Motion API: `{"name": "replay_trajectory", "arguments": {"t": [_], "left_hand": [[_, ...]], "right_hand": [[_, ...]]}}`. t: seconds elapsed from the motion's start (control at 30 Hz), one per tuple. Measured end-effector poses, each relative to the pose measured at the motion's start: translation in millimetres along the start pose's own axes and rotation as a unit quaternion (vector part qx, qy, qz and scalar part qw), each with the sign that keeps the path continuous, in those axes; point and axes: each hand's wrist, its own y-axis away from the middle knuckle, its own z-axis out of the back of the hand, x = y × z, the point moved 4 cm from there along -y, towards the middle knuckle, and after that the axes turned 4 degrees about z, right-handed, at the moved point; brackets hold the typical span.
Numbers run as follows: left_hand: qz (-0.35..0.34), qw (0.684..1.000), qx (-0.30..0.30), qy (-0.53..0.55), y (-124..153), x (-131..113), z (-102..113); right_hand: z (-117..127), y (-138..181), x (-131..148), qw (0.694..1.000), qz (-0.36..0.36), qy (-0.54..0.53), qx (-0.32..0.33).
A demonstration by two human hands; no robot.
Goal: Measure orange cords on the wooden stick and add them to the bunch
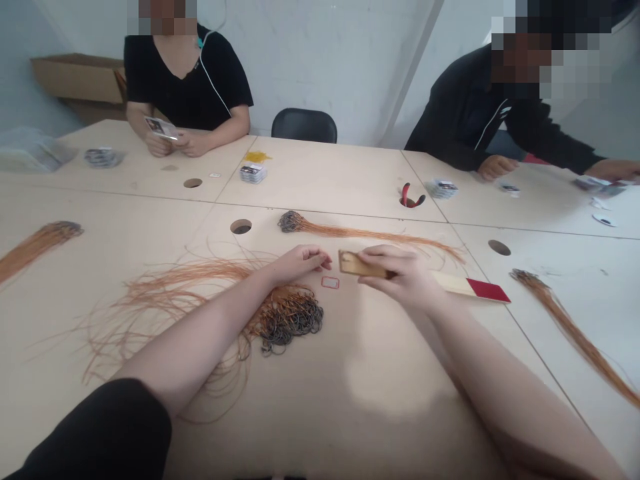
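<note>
My right hand (pixel 400 270) grips a small flat wooden-looking block (pixel 364 265) with a golden-brown face, fingers above and thumb below. Facing it across a small gap is my left hand (pixel 301 262), its fingers curled together; whether anything thin is between them cannot be made out. Under my left wrist lies a loose heap of thin orange strands (pixel 185 280) with dark, curled, hook-like ends (pixel 293 320). A small white label with a red border (pixel 330 283) lies on the table between my hands. Beyond my right wrist rests a cream strip with a red end (pixel 489 290).
More bundled strands lie behind my hands (pixel 350 231), at far left (pixel 43 247) and at right (pixel 575 333). Red-handled pliers (pixel 406 193) stand in a table hole. Two people sit opposite, near stacks of small packets (pixel 253 173). A black chair (pixel 305 125) stands between them.
</note>
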Motion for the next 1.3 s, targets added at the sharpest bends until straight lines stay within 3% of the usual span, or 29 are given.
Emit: {"name": "replay_trajectory", "arguments": {"t": [0.1,0.23,1.3], "left_hand": [[0.008,0.992,-0.027,0.127,-2.4,5.0,1.0],[0.040,0.975,-0.047,0.214,-3.5,9.4,1.2],[0.062,0.974,-0.050,0.213,-4.5,7.3,0.3]], "right_hand": [[-38.1,6.7,-14.5,0.998,-0.015,-0.022,0.064],[-62.6,13.5,-24.8,0.997,-0.003,-0.010,0.075],[-65.3,14.2,-18.6,0.995,0.046,0.037,0.076]]}}
